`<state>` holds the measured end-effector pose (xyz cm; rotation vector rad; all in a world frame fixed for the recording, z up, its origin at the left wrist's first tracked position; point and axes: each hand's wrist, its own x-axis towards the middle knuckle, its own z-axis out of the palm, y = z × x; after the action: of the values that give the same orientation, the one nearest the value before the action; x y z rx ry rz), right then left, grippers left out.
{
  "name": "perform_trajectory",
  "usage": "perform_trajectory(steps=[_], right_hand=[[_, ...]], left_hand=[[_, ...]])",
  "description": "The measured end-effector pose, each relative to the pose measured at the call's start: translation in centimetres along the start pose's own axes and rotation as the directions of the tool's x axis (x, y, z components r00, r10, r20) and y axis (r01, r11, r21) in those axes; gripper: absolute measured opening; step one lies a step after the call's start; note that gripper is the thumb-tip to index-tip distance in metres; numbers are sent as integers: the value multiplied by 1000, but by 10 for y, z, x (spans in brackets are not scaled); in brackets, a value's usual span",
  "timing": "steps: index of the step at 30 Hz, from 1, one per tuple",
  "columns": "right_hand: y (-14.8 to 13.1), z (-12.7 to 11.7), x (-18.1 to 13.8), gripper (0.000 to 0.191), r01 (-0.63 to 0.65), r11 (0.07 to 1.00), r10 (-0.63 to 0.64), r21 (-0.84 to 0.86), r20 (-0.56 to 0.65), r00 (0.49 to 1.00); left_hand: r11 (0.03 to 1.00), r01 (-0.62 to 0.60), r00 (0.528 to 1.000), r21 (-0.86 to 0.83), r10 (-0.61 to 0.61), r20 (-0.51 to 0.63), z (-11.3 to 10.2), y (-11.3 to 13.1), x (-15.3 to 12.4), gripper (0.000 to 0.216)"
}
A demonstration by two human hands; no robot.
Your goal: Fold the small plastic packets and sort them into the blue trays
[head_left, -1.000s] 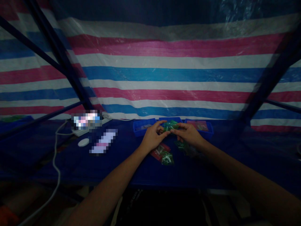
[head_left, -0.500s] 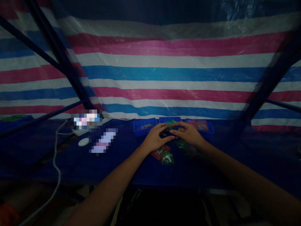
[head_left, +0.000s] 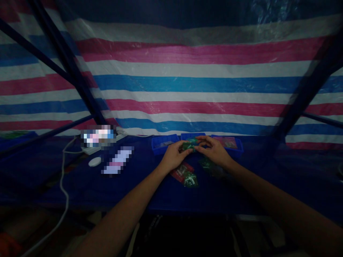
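Note:
A small green plastic bag (head_left: pixel 189 144) is between my two hands, just in front of the blue trays. My left hand (head_left: pixel 174 156) has its fingers and thumb closed on the bag's left side. On the other side, my right hand (head_left: pixel 214 151) curls its fingertips and thumb onto the bag's right edge. What the bag contains is too dark to make out. Below my left hand lie a red packet (head_left: pixel 180 172) and a green clear packet (head_left: pixel 190 180), overlapping on the table. Under my right hand rests another green packet (head_left: pixel 207 164), partly in shadow.
Three blue trays stand along the back: a left tray (head_left: pixel 157 146), a middle tray (head_left: pixel 193 135) and a right tray (head_left: pixel 239 146). To the left are a blurred-out phone-like object (head_left: pixel 118 160), a white oval object (head_left: pixel 94 162), a power strip (head_left: pixel 89 149) and a white cable (head_left: pixel 63 175).
The green bag has come nearer and shows more plainly between my hands. My thumbs, close together before, have moved apart, with the left hand shifting slightly left.

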<state>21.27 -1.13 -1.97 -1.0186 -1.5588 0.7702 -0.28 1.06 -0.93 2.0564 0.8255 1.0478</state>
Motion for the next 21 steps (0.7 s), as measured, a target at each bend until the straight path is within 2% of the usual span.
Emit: perform_trajectory(steps=[3,5,7,9,11,13,17,19,21], right_hand=[[0,0,-1,32,-30,999,28,19,101,994],[0,-1,-1,29,-44,998,40,40,100,994],[1,-2,0,29,-66,995,62,77,44,997],[2,-5,1,30,-87,991,91,102,-37,995],[2,-6,2,31,-96,991,106,92,-108,988],[-1,-6,1,32,-95,991,106,91,-125,986],[-10,1,-3,32,-112,976,103,188,54,993],[-13,4,-4,31,-117,967,92,224,120,989],[-12,5,-3,31,-102,968,80,230,102,991]], left_hand=[[991,-4,999,-134,10,48,4,-3,0,48],[993,-12,1000,-120,14,18,5,-4,1,55],[999,-36,998,-39,34,-59,5,-4,2,56],[995,-80,989,65,88,-117,3,-3,2,48],[981,-134,984,137,148,-103,2,-1,1,37],[972,-178,981,154,187,-45,2,2,0,35],[969,-214,976,123,208,63,5,6,-2,48],[963,-215,976,160,205,76,3,7,-2,41],[954,-188,982,232,186,32,0,5,-1,26]])
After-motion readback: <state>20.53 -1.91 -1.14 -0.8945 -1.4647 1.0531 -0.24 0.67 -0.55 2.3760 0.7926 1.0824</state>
